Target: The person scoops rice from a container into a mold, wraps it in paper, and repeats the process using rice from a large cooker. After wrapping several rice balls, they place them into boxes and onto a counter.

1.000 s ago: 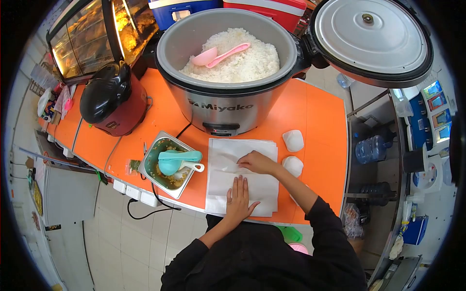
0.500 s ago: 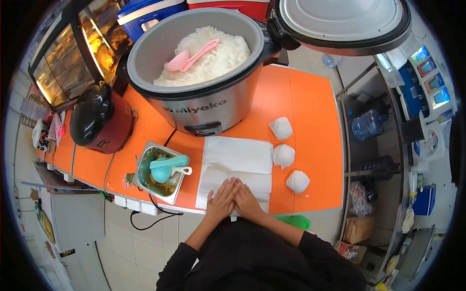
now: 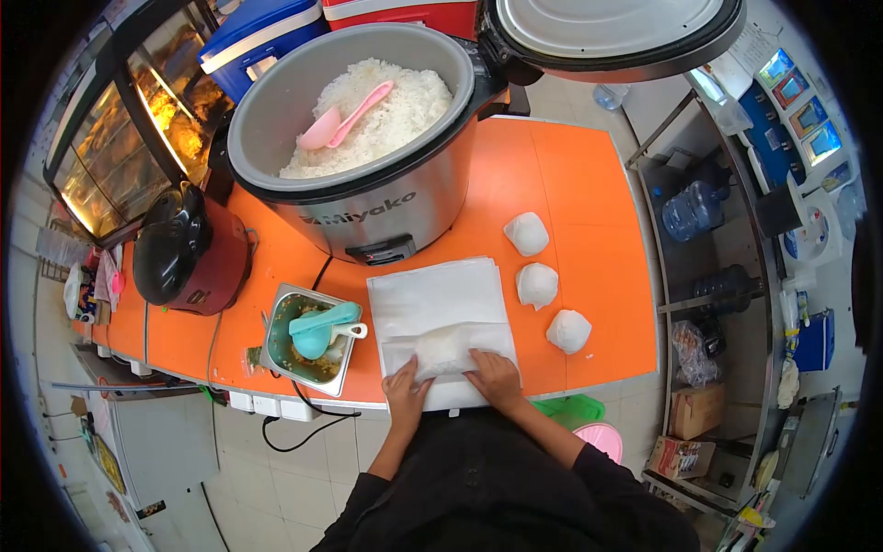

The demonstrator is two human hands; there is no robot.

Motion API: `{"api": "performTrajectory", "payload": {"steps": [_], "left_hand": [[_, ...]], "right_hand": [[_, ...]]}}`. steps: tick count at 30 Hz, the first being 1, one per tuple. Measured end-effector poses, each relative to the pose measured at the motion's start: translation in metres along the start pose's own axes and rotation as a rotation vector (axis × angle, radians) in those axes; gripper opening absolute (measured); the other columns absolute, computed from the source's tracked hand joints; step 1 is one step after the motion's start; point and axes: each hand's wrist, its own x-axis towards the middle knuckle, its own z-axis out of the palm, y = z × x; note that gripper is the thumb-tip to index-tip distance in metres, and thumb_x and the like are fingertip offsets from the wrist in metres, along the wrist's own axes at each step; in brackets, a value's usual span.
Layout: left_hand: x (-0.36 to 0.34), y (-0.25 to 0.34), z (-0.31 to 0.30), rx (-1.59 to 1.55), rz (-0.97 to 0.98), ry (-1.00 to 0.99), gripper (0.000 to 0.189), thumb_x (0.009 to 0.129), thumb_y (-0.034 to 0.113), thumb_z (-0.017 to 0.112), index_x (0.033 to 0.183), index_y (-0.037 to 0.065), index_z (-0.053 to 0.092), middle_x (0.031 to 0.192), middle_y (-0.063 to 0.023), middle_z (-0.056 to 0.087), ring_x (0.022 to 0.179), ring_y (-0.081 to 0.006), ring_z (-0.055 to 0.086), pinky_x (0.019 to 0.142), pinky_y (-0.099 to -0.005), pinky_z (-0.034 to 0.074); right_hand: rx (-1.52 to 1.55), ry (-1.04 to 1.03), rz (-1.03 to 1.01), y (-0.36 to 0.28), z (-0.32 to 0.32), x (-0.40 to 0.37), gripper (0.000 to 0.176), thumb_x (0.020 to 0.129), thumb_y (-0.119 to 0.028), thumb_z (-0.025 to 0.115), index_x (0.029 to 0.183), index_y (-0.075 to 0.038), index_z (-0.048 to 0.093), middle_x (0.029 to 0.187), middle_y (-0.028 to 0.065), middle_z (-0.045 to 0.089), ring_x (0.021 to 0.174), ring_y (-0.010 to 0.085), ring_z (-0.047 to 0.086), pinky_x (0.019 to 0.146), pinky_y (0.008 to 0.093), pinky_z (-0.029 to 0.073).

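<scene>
A paper-wrapped rice parcel (image 3: 443,350), rolled long and whitish where the rice shows through, lies on a stack of white wrapping paper (image 3: 432,290) at the front of the orange table. My left hand (image 3: 406,388) grips its left end, fingers on the paper. At the opposite end, my right hand (image 3: 495,377) holds the folded paper between thumb and fingers. Three finished-looking white paper bundles (image 3: 536,285) sit in a column to the right. Left of the paper is a metal container (image 3: 313,379) with chopped food, a turquoise scoop (image 3: 313,340) and a white-handled utensil (image 3: 349,329).
Behind the paper stands a large open rice cooker (image 3: 386,207) with cooked rice (image 3: 405,110) and a pink spoon (image 3: 322,129); its lid (image 3: 616,28) hangs right. A smaller red cooker (image 3: 207,253) and a lit display case (image 3: 138,101) are left. Shelving (image 3: 708,294) lines the right.
My hands were pressed together over the folded paper; now they are apart, one at each end of the rolled parcel. The camera view has shifted slightly.
</scene>
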Motion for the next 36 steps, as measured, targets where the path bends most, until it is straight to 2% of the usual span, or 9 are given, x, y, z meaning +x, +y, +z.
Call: {"api": "performTrajectory", "payload": {"steps": [7,12,15,18,20,23,24,31,36], "left_hand": [[0.028,-0.012,-0.031,0.104,0.086,-0.067,0.020,0.068,0.017,0.065,0.087,0.022,0.068,0.082,0.0026,0.063,0.078,-0.0168,0.052,0.077,-0.0363,0.030],[0.058,-0.016,-0.034,-0.140,-0.367,-0.410,0.017,0.067,0.025,0.066,0.079,0.014,0.068,0.069,-0.0064,0.063,0.073,-0.0210,0.056,0.074,-0.0372,0.035],[0.072,0.019,-0.040,0.120,-0.518,-0.373,0.031,0.062,0.029,0.069,0.084,0.008,0.063,0.075,-0.0102,0.062,0.077,-0.0265,0.057,0.074,-0.0412,0.039],[0.088,0.026,-0.025,0.504,-0.123,0.105,0.029,0.062,0.020,0.068,0.087,0.008,0.060,0.082,-0.0102,0.060,0.081,-0.0301,0.057,0.074,-0.0463,0.040],[0.105,0.003,-0.002,0.507,0.327,-0.197,0.046,0.053,0.010,0.072,0.097,0.010,0.058,0.100,-0.0098,0.055,0.100,-0.0239,0.051,0.079,-0.0344,0.042],[0.154,0.001,-0.023,0.064,0.378,-0.926,0.045,0.058,0.003,0.065,0.101,0.011,0.057,0.092,-0.0111,0.058,0.094,-0.0257,0.054,0.079,-0.0370,0.043],[0.153,-0.002,-0.023,0.122,0.444,-0.876,0.042,0.065,0.001,0.057,0.106,0.011,0.056,0.080,-0.0124,0.059,0.080,-0.0291,0.058,0.073,-0.0399,0.045],[0.052,0.007,0.017,-0.079,-0.077,-0.027,0.050,0.067,-0.003,0.050,0.115,0.012,0.053,0.076,-0.0165,0.060,0.065,-0.0284,0.061,0.056,-0.0342,0.047],[0.042,0.008,0.000,-0.088,0.180,-0.088,0.071,0.070,0.006,0.057,0.131,-0.005,0.022,0.127,-0.0230,0.039,0.114,-0.0317,0.044,0.094,-0.0415,0.036]], "right_hand": [[0.353,-0.192,0.253,0.015,-0.010,0.031,0.015,0.072,-0.014,0.063,0.085,-0.008,0.062,0.074,0.0108,0.061,0.072,0.0273,0.059,0.064,0.0374,0.045],[0.188,-0.365,0.690,0.004,-0.012,0.059,0.034,0.069,-0.008,0.061,0.099,-0.001,0.050,0.079,0.0152,0.061,0.077,0.0335,0.059,0.065,0.0385,0.047],[-0.145,-0.322,0.572,-0.018,-0.010,0.071,0.047,0.063,-0.010,0.066,0.103,-0.001,0.044,0.079,0.0160,0.060,0.079,0.0346,0.059,0.066,0.0383,0.047],[-0.478,-0.112,0.112,-0.014,0.011,0.077,0.045,0.059,-0.009,0.069,0.098,-0.002,0.047,0.082,0.0134,0.059,0.078,0.0318,0.059,0.066,0.0400,0.048],[-0.432,-0.300,-0.009,0.000,0.024,0.094,0.042,0.059,-0.009,0.068,0.096,-0.001,0.050,0.082,0.0128,0.059,0.078,0.0306,0.059,0.066,0.0400,0.048],[-0.349,-0.706,-0.117,0.009,0.010,0.124,0.031,0.062,-0.008,0.065,0.090,-0.001,0.054,0.083,0.0119,0.059,0.079,0.0290,0.058,0.066,0.0393,0.047],[-0.309,-0.924,-0.110,0.007,0.004,0.130,0.023,0.065,-0.007,0.062,0.087,-0.001,0.056,0.084,0.0117,0.059,0.079,0.0287,0.057,0.067,0.0386,0.047],[0.059,-0.026,0.156,-0.008,0.018,0.039,0.027,0.071,0.001,0.054,0.098,-0.001,0.058,0.086,0.0129,0.059,0.080,0.0282,0.057,0.069,0.0347,0.046],[0.160,0.014,0.158,-0.009,0.034,0.021,0.050,0.072,-0.001,0.051,0.121,0.000,0.044,0.117,0.0213,0.045,0.106,0.0334,0.046,0.086,0.0361,0.040]]}}
